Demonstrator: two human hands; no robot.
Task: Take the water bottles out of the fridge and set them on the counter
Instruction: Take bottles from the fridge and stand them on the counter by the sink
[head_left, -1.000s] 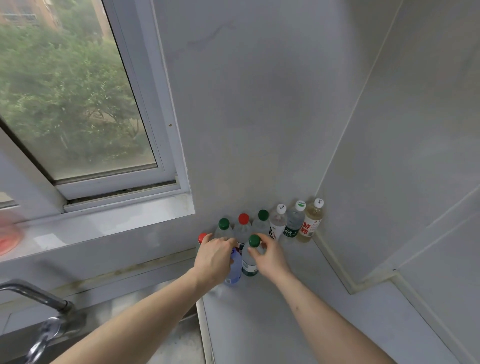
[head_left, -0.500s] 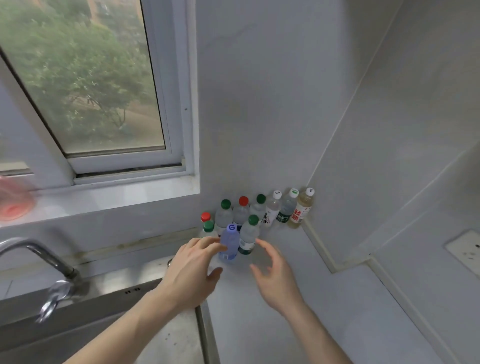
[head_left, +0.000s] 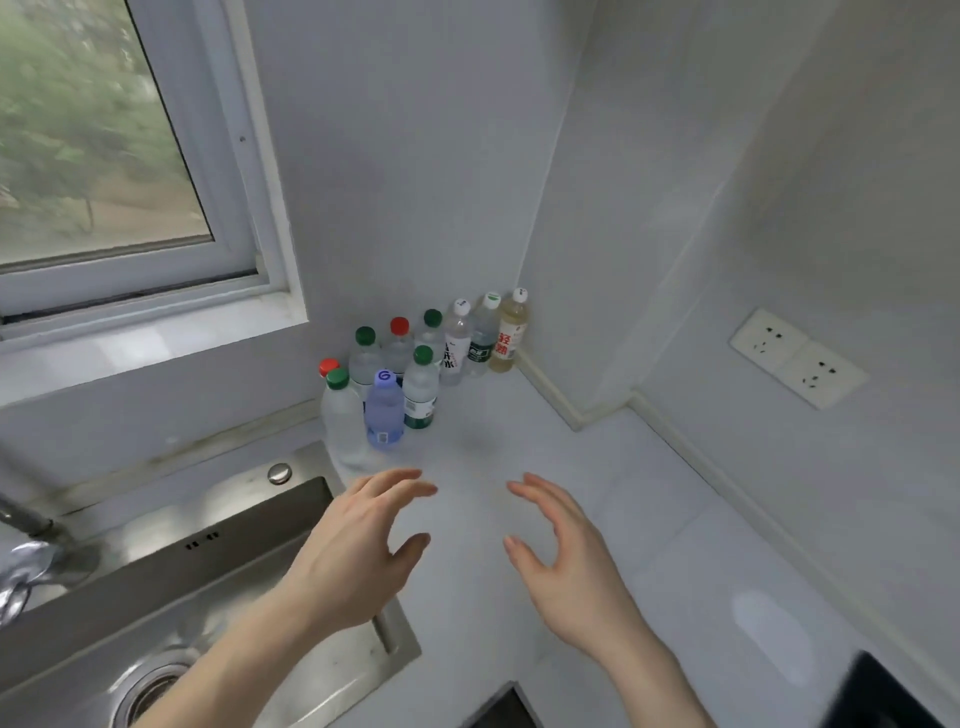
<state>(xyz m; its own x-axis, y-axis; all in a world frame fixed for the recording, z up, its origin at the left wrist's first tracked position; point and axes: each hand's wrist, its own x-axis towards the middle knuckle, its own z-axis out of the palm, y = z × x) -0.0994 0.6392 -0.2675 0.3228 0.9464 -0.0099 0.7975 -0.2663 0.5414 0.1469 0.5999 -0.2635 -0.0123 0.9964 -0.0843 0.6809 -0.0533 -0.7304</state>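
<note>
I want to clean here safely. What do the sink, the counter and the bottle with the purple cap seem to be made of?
The sink looks like brushed stainless steel: grey metal with dull streaked reflections. The counter seems polished stone or a stone-like composite: pale, smooth, with soft glare patches. The purple-capped bottle looks like thin translucent plastic, tinted lilac.

counter (head_left: 597, 519) | water bottles (head_left: 415, 364) upright, clustered in back corner

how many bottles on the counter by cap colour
Green-capped clear plastic bottles: 4
Red-capped clear plastic bottles: 2
White-capped plastic bottles: 3
Purple-capped bluish plastic bottle: 1
Total: 10
</note>
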